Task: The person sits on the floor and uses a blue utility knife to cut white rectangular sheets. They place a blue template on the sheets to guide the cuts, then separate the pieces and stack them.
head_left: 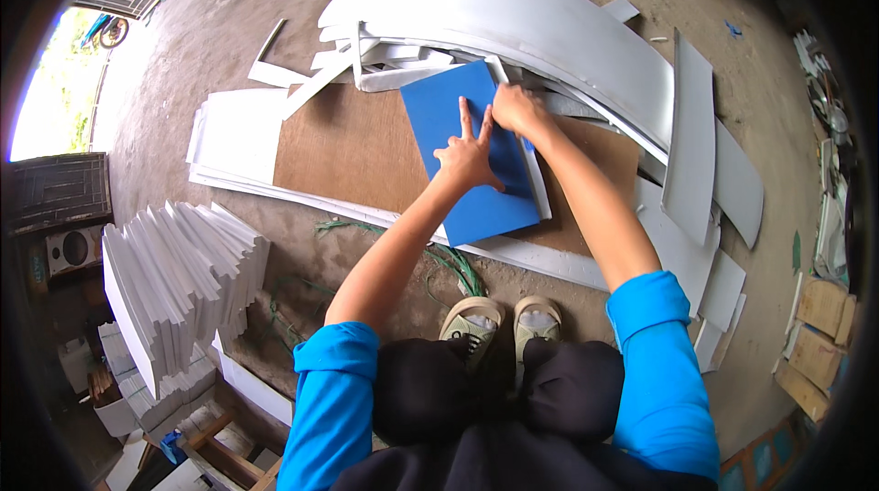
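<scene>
A blue rectangular board (444, 102) lies at a slant over a white sheet (542, 191), whose strip shows along the blue board's right edge. My left hand (467, 160) presses on the blue board with its fingers spread. At the upper right edge of that board, my right hand (518, 110) is closed into a fist-like grip; whatever it holds is hidden by the fingers. Beneath both lies a brown wooden board (341, 148), resting on white sheets (240, 129) on the floor.
Large curved white sheets (494, 6) and offcuts lie beyond my hands, with more white pieces (691, 134) at the right. A stack of white panels (183, 280) stands at the left. Green strings (462, 271) lie near my shoes (473, 322). Cardboard pieces (815, 358) sit far right.
</scene>
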A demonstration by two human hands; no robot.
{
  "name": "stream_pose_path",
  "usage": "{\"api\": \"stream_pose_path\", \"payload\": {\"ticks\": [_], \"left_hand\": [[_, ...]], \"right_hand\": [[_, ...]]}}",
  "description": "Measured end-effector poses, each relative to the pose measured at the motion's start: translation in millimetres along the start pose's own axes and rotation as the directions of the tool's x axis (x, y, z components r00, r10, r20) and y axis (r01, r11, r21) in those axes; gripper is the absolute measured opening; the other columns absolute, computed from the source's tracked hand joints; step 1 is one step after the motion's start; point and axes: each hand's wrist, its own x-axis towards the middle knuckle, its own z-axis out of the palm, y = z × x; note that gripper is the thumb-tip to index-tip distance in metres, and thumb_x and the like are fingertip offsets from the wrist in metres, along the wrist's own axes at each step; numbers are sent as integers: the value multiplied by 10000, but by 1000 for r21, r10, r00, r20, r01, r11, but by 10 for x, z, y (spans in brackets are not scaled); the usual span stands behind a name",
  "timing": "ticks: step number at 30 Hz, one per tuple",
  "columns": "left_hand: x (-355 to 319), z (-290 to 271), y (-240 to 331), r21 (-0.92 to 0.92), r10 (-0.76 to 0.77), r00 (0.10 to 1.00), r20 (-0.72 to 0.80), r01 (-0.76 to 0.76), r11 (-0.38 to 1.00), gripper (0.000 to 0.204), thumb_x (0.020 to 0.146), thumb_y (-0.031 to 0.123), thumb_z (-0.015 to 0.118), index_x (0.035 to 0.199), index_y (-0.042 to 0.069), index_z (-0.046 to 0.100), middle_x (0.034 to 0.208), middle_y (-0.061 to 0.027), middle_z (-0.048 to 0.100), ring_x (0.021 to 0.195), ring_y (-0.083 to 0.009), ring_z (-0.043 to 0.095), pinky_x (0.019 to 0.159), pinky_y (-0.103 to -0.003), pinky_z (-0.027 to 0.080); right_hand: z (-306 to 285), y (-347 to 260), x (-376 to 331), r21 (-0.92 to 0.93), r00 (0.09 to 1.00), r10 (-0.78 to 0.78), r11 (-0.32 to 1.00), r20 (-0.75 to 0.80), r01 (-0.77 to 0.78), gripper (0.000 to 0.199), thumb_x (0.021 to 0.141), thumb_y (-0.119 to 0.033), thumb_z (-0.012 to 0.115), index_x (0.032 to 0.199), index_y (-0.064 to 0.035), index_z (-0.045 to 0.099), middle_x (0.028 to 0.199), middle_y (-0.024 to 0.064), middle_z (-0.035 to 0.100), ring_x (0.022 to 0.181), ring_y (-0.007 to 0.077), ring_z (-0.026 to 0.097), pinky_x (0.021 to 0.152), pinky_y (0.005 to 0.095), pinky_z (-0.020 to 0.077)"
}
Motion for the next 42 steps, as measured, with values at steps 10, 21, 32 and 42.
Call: {"api": "stream_pose_path", "payload": {"ticks": [10, 21, 32, 42], "left_hand": [[49, -7, 8, 62, 4, 999, 50, -7, 998, 1369, 422, 507, 801, 1380, 188, -124, 1334, -353, -193, 940, -462, 551, 743, -433, 498], [116, 54, -72, 56, 26, 999, 28, -28, 998, 1401, 398, 526, 807, 1379, 141, -116, 1357, -310, -191, 974, -449, 536, 752, -470, 482], [50, 9, 90, 11, -10, 1000, -2, 10, 1000, 1393, 375, 450, 846, 1386, 81, -38, 1399, -256, -156, 989, -421, 531, 713, -576, 451], [23, 48, 30, 42, -17, 999, -44, 19, 999, 1395, 353, 429, 854, 1388, 68, -10, 1400, -273, -125, 883, -385, 565, 647, -531, 466]], "right_hand": [[1040, 875, -1749, 72, 998, -27, 997, -65, 31, 214, 882, -162, 373, 971, 26, 425, 756, 291, 589, 767, 439, 591, 689, 538, 458], [1113, 1015, -1974, 65, 1000, -5, 998, -6, 5, 271, 882, -184, 381, 1050, 25, 421, 795, 285, 595, 812, 436, 588, 741, 547, 430], [52, 279, -65, 7, 905, -137, 988, -403, 152, 289, 893, -241, 376, 1001, 11, 469, 828, 270, 597, 834, 439, 574, 729, 522, 450], [-3, 4, 542, 66, 983, -43, 996, -177, 56, 345, 838, -166, 362, 1079, 58, 469, 828, 247, 619, 753, 338, 634, 757, 446, 473]]}}
